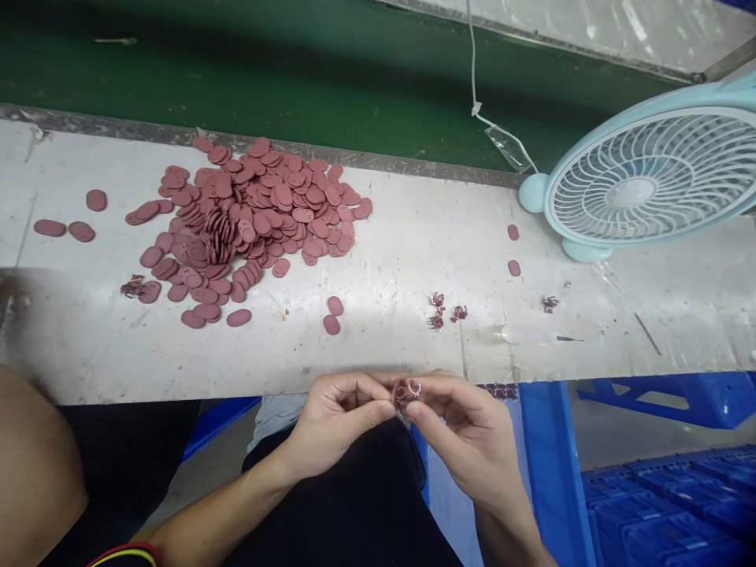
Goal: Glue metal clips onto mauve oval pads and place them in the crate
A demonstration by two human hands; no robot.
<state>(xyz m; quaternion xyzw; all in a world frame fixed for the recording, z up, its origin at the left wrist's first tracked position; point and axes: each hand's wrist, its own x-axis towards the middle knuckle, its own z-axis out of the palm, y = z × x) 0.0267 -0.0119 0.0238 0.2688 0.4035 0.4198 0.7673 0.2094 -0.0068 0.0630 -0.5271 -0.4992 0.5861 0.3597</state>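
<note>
Both hands meet just in front of the table's near edge. My left hand pinches the left side of a small dark red piece between thumb and fingers. On its other side, my right hand grips the same piece, where a shiny bit shows near the fingertips. Two oval reddish discs lie on the table beyond my left hand. Small dark clumps rest on the table beyond my right hand. A large heap of reddish oval discs spreads over the table's left half.
A light blue fan stands at the right on the white table. Behind runs a green surface. Blue crates are at lower right. Another person's bare limb shows at left.
</note>
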